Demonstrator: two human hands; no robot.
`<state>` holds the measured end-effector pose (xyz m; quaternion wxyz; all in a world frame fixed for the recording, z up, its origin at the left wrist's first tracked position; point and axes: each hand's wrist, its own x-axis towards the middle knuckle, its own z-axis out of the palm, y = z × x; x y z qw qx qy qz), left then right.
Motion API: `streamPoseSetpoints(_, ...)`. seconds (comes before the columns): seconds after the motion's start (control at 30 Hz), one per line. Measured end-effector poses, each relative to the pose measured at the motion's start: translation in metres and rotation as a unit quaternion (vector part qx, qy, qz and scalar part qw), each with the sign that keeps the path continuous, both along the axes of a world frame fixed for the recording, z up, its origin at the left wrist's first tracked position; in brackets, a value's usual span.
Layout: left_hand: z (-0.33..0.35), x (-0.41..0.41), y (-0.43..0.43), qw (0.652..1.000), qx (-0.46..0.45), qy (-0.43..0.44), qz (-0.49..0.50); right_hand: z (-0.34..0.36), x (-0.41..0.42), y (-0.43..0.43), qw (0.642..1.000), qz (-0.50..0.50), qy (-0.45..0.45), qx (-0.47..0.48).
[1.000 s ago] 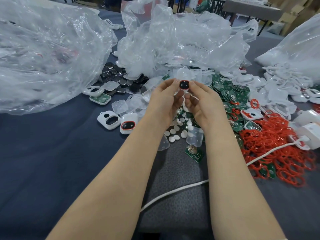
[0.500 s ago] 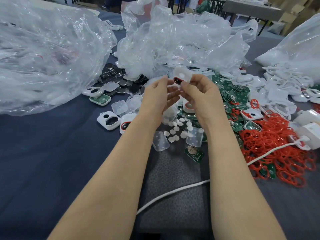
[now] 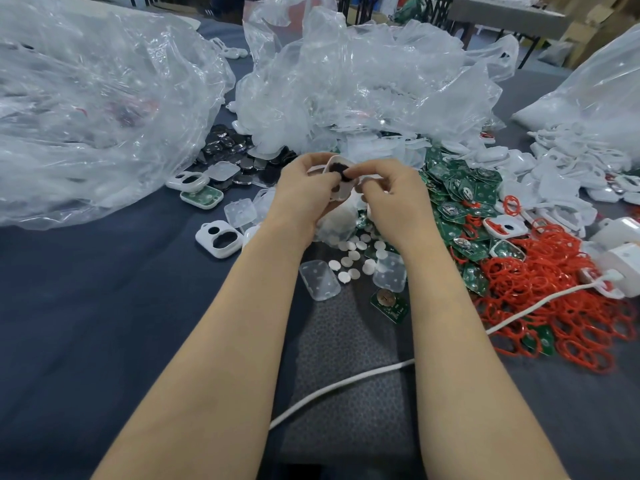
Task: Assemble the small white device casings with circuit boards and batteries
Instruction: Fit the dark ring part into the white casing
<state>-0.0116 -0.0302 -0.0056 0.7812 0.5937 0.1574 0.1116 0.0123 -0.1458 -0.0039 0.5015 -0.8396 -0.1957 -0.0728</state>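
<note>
Working above the blue table | left hand, apart half a second ago, has rejoined right hand; both now pinch the white casing, held up over the loose white discs | dark insert sits in its window, seating probably underway | no writing legible
</note>
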Motion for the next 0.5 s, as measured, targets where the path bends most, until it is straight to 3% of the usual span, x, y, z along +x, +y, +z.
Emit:
streamPoseSetpoints(0.13, -0.003, 0.001, -0.003, 0.997, 0.066, -0.042, -0.004, 0.001, -0.001, 0.003, 0.997, -0.036, 0.018, 0.069)
streamPoseSetpoints(0.37, 0.000, 0.001, -0.016, 0.976, 0.194, -0.103, 0.000, 0.002, -0.001, 0.002, 0.997, -0.052, 0.017, 0.048)
streamPoseSetpoints(0.5, -0.005, -0.003, -0.018, 0.927, 0.354, -0.111, 0.051, 0.001, -0.001, -0.001, 0.997, -0.054, -0.008, 0.055)
